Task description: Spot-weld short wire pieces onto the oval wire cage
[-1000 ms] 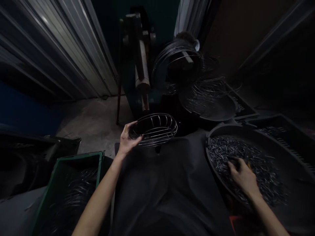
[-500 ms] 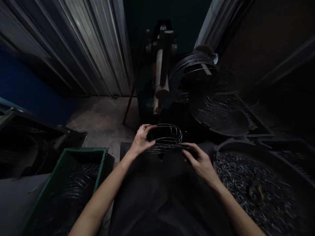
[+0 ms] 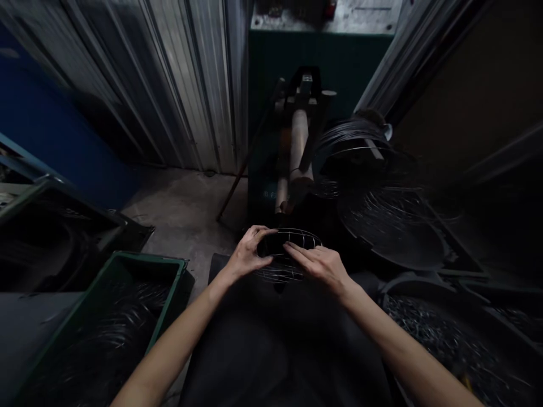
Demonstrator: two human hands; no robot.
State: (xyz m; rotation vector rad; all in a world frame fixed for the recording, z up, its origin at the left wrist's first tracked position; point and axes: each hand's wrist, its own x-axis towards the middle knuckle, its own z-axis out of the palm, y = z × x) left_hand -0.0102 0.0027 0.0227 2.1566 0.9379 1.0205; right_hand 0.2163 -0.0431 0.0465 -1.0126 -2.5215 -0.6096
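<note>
The left hand (image 3: 248,255) grips the rim of a round silver wire basket (image 3: 288,254) at its 9 o'clock side. The right hand (image 3: 320,264) lies over its top with long fingers, maybe pinching something; I cannot tell. The basket sits on a dark cloth (image 3: 280,345), ribs already on. At 8 o'clock waits a green plastic crate (image 3: 169,265) of wire pieces.

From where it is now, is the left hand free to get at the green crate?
Probably not at once: the left hand grips the rim of the wire basket. The green crate lies open-topped to its lower left with nothing between, so once it lets go, likely yes.
</note>
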